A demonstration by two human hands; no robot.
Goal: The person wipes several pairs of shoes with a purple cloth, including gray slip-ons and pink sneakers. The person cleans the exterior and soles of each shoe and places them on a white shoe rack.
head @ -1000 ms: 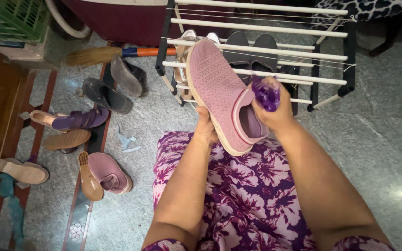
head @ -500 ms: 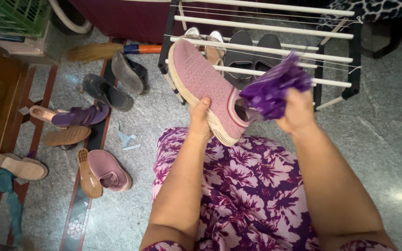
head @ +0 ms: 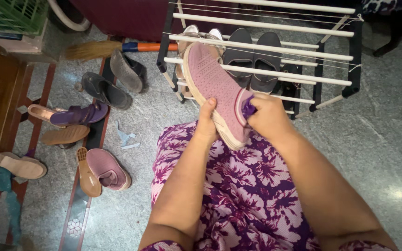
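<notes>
I see the grey stone floor (head: 378,139) filling most of the view, and at the top of it a shoe rack (head: 333,51) of white rods on a black frame, holding a pair of dark slip-on shoes (head: 252,58) and pale sandals (head: 194,33) beside them. Below, my lap is covered by a purple floral dress (head: 247,195).

To the left a wooden bench frame (head: 1,116) stands along the edge, with loose footwear strewn near it: a broom (head: 103,49) lying by the wall, dark sandals (head: 112,83), a purple sandal (head: 77,115), a tan sole (head: 65,135), and a second pink shoe (head: 108,169) lying on the floor next to an upturned slipper.

In front of me, above my lap and just before the rack, I hold the pink knit shoe (head: 212,88), toe pointing away. My left hand (head: 206,123) is closed around its sole edge near the heel, thumb up along the side. My right hand (head: 268,118) is closed on a purple cloth (head: 248,108), pushed into the shoe's opening, so only a small bit of the cloth shows between my fingers and the shoe's collar.
</notes>
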